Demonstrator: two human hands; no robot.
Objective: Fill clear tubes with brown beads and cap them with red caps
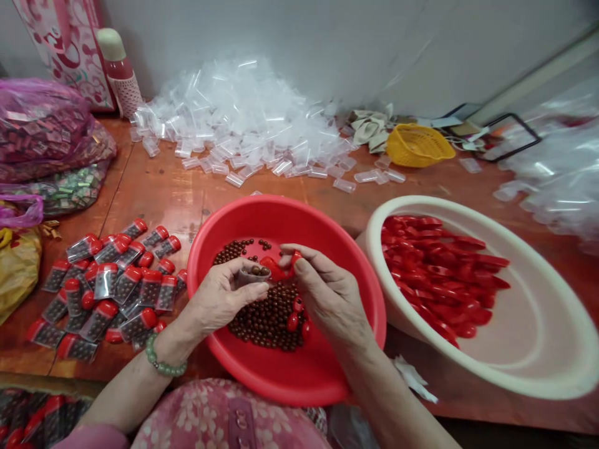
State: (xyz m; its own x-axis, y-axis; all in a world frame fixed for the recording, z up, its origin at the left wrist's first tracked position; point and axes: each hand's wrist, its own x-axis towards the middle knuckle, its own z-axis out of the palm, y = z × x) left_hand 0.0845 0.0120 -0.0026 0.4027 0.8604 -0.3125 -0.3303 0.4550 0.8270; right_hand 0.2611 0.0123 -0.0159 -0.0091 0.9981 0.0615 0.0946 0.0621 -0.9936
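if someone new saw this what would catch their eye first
Probably the red basin in the middle, with brown beads in it, above which the left hand holds a clear container and the right hand a red piece. To its right, a cream basin holds a heap of red pieces. Behind, clear cases are piled near the wall.

2 hands point(227, 296) point(330, 290), 2 basins point(299, 380) point(519, 324), 1 basket point(414, 151), 1 bottle point(120, 68)

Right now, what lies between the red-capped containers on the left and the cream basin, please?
In the head view, the red basin lies between them, with brown beads inside; the left hand and right hand are over it.
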